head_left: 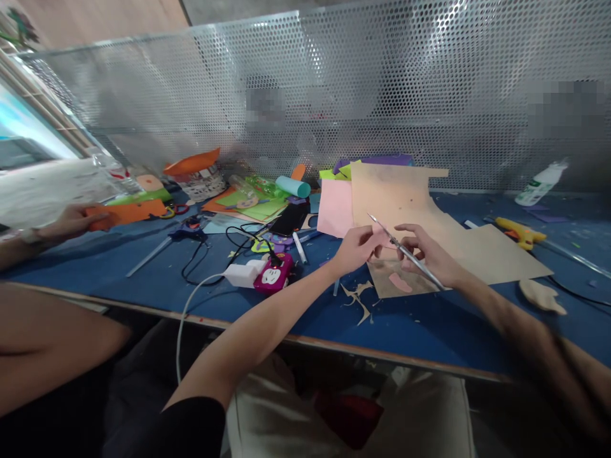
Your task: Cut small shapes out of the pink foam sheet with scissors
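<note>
My right hand [422,254] holds long silver tweezers or a similar slim metal tool [410,256], its tip pointing up and to the left. Beside it, my left hand [359,249] has its fingers closed on a small pink piece [380,236], close to the tool's tip. Both hands are over a large beige sheet [391,197], with a pink sheet [335,207] at its left. A small pink cutout [400,282] lies on brownish paper just below my hands. Thin beige scraps [360,302] are on the blue table.
A magenta power socket [273,273], black phone [289,219] and white marker [300,248] lie to the left. Further left, another person's hand [71,222] holds orange foam [128,213]. On the right are a yellow glue gun [522,233], white bottle [541,183] and beige cutout [541,296].
</note>
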Action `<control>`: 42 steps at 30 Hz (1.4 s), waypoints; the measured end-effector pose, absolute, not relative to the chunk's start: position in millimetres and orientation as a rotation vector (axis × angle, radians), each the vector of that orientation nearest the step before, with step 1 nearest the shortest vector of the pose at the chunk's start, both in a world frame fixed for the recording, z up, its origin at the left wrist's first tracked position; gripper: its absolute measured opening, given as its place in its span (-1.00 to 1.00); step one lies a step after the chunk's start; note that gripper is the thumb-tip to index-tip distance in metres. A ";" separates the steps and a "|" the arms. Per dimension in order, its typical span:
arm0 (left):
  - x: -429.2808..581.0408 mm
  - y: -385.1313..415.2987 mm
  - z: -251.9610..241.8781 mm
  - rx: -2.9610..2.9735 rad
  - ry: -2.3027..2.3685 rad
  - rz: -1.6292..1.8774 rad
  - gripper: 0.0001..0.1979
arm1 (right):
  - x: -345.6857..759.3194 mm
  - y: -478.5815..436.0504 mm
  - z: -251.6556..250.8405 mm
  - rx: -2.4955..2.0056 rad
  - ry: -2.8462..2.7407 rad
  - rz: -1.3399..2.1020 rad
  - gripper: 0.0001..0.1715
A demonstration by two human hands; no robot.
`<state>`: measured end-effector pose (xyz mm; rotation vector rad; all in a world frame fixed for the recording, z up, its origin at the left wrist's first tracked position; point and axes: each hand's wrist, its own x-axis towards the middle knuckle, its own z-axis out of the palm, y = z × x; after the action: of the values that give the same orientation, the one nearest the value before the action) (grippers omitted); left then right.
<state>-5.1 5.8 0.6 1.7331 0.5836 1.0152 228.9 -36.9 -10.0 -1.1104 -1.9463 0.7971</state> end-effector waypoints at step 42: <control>-2.7 9.4 3.4 1.545 0.454 1.115 -0.39 | 228.7 -38.5 -4.0 -0.990 -2.025 0.849 -0.41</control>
<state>-2.7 9.4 3.4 1.5450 0.4540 1.1148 228.7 -38.5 -4.0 -0.9903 -2.0247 0.8492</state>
